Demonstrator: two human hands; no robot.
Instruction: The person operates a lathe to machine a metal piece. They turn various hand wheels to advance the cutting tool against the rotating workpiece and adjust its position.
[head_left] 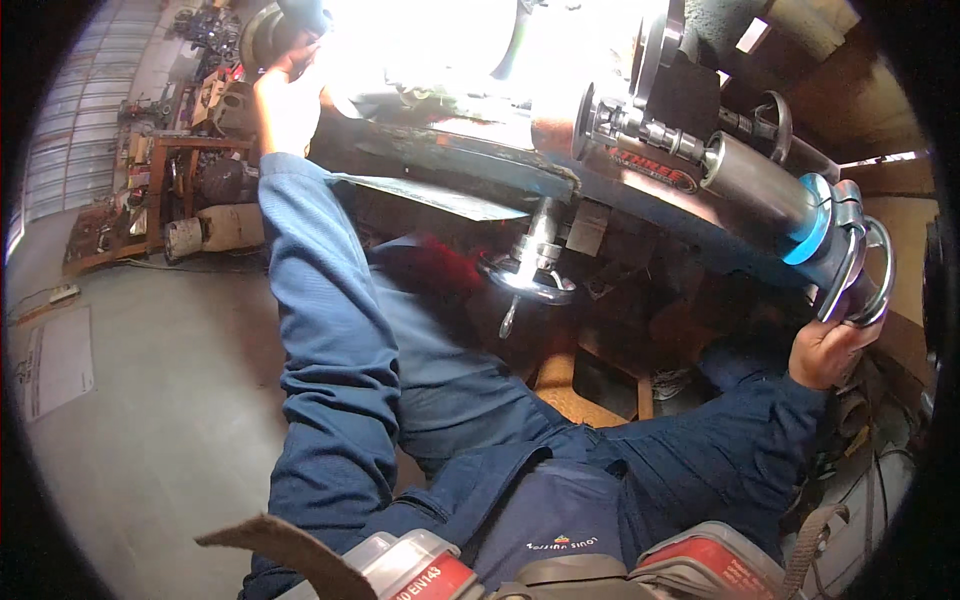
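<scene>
A large metal machine with a bright, overexposed bed (430, 125) runs across the top of the view. My left hand (287, 105) reaches up to its far left end. The fingers are closed against a dark rounded part (303, 14), whose kind the glare hides. At the right end, my right hand (835, 350) grips the lower rim of a shiny metal handwheel (884, 270). The wheel is behind a grey cylindrical barrel (760, 185) with a blue band (808, 235). From the barrel a stepped metal spindle (660, 138) points toward the lit middle.
A smaller handwheel (527, 280) with a crank handle hangs below the machine's front. A thin sheet (435, 195) juts out by my left sleeve. Wooden shelving (160, 190) with metal parts stands at the left. A white board or sheet (58, 362) lies on the grey floor (170, 400).
</scene>
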